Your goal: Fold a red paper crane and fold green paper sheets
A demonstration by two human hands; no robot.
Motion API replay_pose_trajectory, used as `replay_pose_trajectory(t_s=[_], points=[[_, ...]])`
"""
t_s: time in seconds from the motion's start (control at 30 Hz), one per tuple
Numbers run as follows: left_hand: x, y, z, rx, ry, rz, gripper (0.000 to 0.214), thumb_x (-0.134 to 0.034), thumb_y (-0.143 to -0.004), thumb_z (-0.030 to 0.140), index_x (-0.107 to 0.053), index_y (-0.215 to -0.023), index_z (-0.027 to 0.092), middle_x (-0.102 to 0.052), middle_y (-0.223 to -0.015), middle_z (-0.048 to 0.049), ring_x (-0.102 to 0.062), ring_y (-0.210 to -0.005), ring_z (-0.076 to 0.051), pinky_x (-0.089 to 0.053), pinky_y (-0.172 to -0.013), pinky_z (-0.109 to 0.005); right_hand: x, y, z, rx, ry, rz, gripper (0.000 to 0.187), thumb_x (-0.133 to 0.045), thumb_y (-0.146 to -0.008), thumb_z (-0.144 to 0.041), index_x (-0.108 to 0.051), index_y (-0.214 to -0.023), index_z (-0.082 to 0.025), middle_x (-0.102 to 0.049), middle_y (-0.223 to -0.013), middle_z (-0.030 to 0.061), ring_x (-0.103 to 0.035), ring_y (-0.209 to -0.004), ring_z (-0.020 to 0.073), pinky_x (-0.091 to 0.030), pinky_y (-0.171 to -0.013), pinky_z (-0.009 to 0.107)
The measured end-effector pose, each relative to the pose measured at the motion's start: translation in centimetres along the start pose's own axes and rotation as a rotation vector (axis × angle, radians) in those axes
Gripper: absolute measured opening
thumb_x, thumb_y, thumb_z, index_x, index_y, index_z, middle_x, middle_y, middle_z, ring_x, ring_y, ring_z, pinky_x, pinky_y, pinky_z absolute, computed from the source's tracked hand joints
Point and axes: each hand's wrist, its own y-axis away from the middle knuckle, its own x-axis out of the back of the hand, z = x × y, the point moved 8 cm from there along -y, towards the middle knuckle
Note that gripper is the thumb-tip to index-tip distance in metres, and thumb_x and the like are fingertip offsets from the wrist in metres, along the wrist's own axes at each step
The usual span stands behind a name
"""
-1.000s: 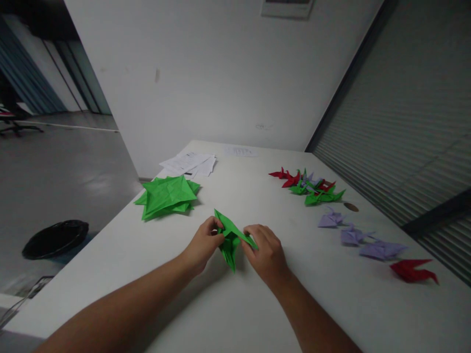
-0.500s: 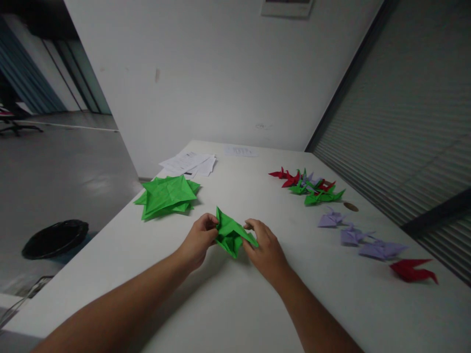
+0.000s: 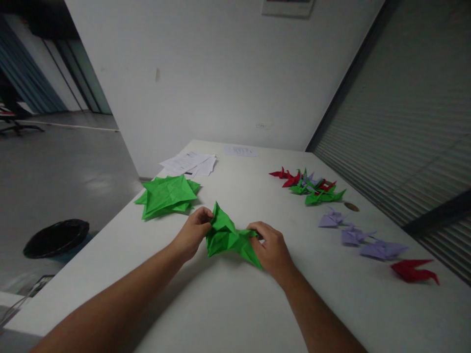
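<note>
Between my hands, over the middle of the white table (image 3: 235, 304), is a creased sheet of green origami paper (image 3: 225, 234), partly opened out. My left hand (image 3: 194, 230) pinches its left edge between thumb and fingers. At the other side, my right hand (image 3: 270, 245) grips the right part, covering some of it. The paper is bunched in the middle and flares toward both ends. Farther left lies a stack of creased green papers (image 3: 169, 196), apart from my left hand.
Folded paper cranes in red, green and purple lie in a heap (image 3: 309, 186) at the back right. Several purple cranes (image 3: 382, 249) and a red crane (image 3: 414, 270) line the right side. Printed sheets (image 3: 189, 161) lie at the back left. A black-lined bin (image 3: 57, 240) stands on the floor.
The green paper has been spread wider and reshaped between my hands. My left hand has shifted slightly left, and my right hand has closed onto the paper's right part.
</note>
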Motion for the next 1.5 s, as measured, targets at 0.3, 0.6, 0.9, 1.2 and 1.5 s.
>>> replay_pose_trajectory(t_s=[0.3, 0.6, 0.9, 1.2, 1.5], points=[[-0.4, 0.2, -0.8, 0.053, -0.074, -0.033, 0.029, -0.067, -0.06, 0.007, -0.06, -0.086, 0.018, -0.064, -0.076, 0.0015, -0.06, -0.07, -0.015, -0.042, -0.062, -0.023, -0.7, 0.2, 0.2, -0.016, 0.016, -0.027, 0.017, -0.056, -0.077, -0.005, -0.061, -0.08, -0.021, -0.062, -0.079, 0.0023, -0.06, -0.073, 0.0193, -0.049, -0.067, 0.03], [-0.6, 0.7, 0.1, -0.033, -0.086, 0.007, 0.026, -0.076, -0.065, 0.015, -0.058, -0.084, 0.018, -0.06, -0.071, 0.0041, -0.055, -0.065, -0.012, -0.039, -0.06, -0.022, -0.5, 0.7, -1.9, 0.12, -0.027, -0.011, 0.017, -0.054, -0.089, -0.009, -0.067, -0.085, -0.019, -0.067, -0.089, 0.0074, -0.064, -0.083, 0.0209, -0.052, -0.077, 0.033], [0.8, 0.6, 1.5, -0.118, 0.05, 0.179, 0.029, -0.077, -0.06, 0.013, -0.056, -0.079, 0.019, -0.06, -0.071, 0.0053, -0.053, -0.064, -0.01, -0.039, -0.058, -0.019, -0.9, 0.3, 2.1, -0.174, -0.105, -0.02, 0.037, -0.054, -0.096, -0.033, -0.05, -0.061, -0.021, -0.051, -0.064, -0.0011, -0.051, -0.061, 0.015, -0.038, -0.061, 0.028], [1.4, 0.1, 1.2, -0.092, 0.056, 0.155, 0.034, -0.083, -0.062, 0.019, -0.055, -0.083, 0.019, -0.059, -0.07, 0.006, -0.054, -0.061, -0.009, -0.04, -0.055, -0.019, -2.7, 1.8, 7.0, -0.573, -0.322, -0.078, 0.047, -0.061, -0.083, -0.057, -0.046, -0.055, -0.022, -0.038, -0.054, -0.0049, -0.039, -0.055, 0.0131, -0.028, -0.053, 0.026], [2.9, -1.3, -0.3, -0.107, -0.03, 0.17, 0.036, -0.084, -0.063, 0.024, -0.053, -0.08, 0.02, -0.059, -0.069, 0.0057, -0.055, -0.06, -0.011, -0.04, -0.056, -0.021, -3.6, 3.0, 8.8, -0.801, -0.56, -0.091, 0.052, -0.074, -0.069, -0.069, -0.062, -0.061, -0.019, -0.06, -0.055, 0.0016, -0.055, -0.056, 0.0173, -0.039, -0.054, 0.027]])
